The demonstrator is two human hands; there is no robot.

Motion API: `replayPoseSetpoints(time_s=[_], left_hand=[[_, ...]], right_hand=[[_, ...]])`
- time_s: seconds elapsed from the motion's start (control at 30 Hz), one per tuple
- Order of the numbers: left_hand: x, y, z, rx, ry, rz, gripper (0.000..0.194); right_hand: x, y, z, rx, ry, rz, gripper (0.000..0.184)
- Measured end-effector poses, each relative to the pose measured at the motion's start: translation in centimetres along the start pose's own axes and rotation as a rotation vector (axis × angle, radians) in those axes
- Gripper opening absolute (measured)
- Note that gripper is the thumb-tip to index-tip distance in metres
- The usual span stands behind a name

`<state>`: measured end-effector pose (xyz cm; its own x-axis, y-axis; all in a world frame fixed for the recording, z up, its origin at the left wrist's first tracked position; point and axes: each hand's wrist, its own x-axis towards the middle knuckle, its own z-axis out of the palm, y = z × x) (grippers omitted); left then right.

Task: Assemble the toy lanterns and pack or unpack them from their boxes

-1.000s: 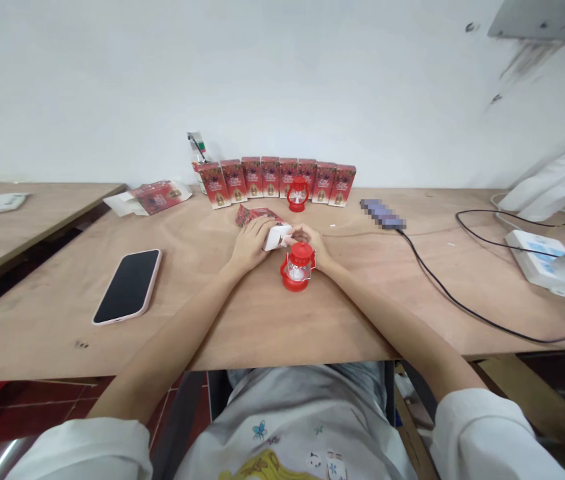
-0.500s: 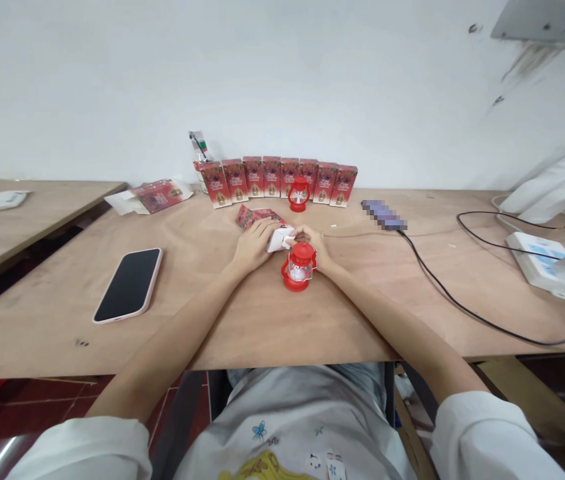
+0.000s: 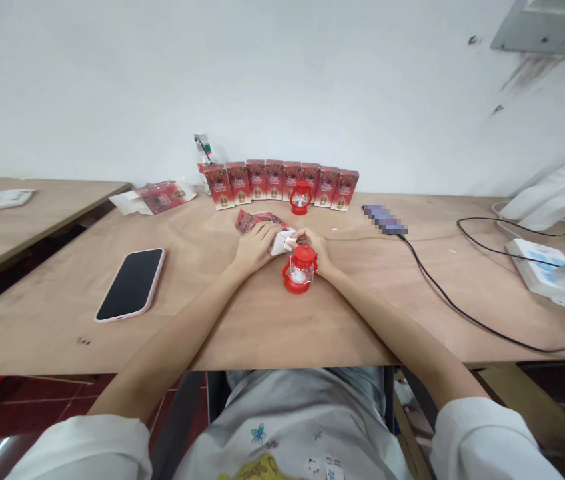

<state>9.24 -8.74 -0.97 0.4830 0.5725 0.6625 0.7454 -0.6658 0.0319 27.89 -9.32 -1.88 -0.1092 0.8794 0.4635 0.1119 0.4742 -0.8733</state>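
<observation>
A red printed cardboard box (image 3: pixel 268 218) lies on the table with its white end flaps turned toward me. Over its near side rests my left hand (image 3: pixel 255 244), fingers closed around it. My right hand (image 3: pixel 312 245) pinches a white flap at the box's end; part of that hand is behind a small red lantern (image 3: pixel 300 270). This lantern, with a clear globe and wire handle, stands upright just in front of my right hand. A second red lantern (image 3: pixel 301 198) stands farther back, before a row of upright red boxes (image 3: pixel 256 180).
A pink-edged phone (image 3: pixel 131 285) lies at left, with flattened red cartons (image 3: pixel 155 197) behind it. At right are a blurred-out phone (image 3: pixel 385 219), its black cable (image 3: pixel 442 297) and a white power strip (image 3: pixel 552 270). A bottle (image 3: pixel 202 157) stands behind the boxes.
The view has shifted slightly. Both hands stay at the box, with my right fingers still on its white flap; the lanterns have not moved.
</observation>
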Motion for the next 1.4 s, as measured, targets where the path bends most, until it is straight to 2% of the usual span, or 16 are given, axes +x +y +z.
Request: replayPoseSetpoints(time_s=[0.3,0.5,0.7,0.83,0.97,1.13,1.23,1.3,1.4], left_hand=[[0.1,0.3,-0.1,0.081,0.010,0.010,0.041],[0.1,0.4,-0.5,0.082,0.020,0.004,0.041],[0.1,0.5,-0.5,-0.003,0.028,0.012,0.048],[-0.1,0.5,-0.3,-0.067,0.069,0.048,0.049],[0.0,0.6,-0.1,-0.139,0.069,0.074,0.049],[0.3,0.4,0.0,-0.128,0.045,0.098,0.052],[0.3,0.3,-0.1,-0.068,0.021,0.029,0.055],[0.1,0.3,-0.1,-0.099,-0.029,-0.032,0.060],[-0.1,0.6,0.1,-0.234,-0.063,-0.076,0.065]], right_hand=[[0.1,0.2,-0.2,-0.053,0.003,-0.049,0.026],[0.0,0.0,-0.2,-0.013,-0.034,-0.040,0.028],[0.2,0.1,-0.1,0.047,0.023,0.036,0.045],[0.4,0.2,-0.2,0.109,-0.096,0.041,0.060],[0.5,0.3,-0.6,0.131,-0.198,-0.049,0.057],[0.7,1.0,-0.5,0.196,-0.139,-0.046,0.059],[0.6,1.1,-0.4,0.236,-0.075,-0.028,0.062],[0.5,0.9,-0.4,0.190,-0.051,-0.017,0.062],[0.2,0.3,-0.8,0.059,-0.040,-0.047,0.050]])
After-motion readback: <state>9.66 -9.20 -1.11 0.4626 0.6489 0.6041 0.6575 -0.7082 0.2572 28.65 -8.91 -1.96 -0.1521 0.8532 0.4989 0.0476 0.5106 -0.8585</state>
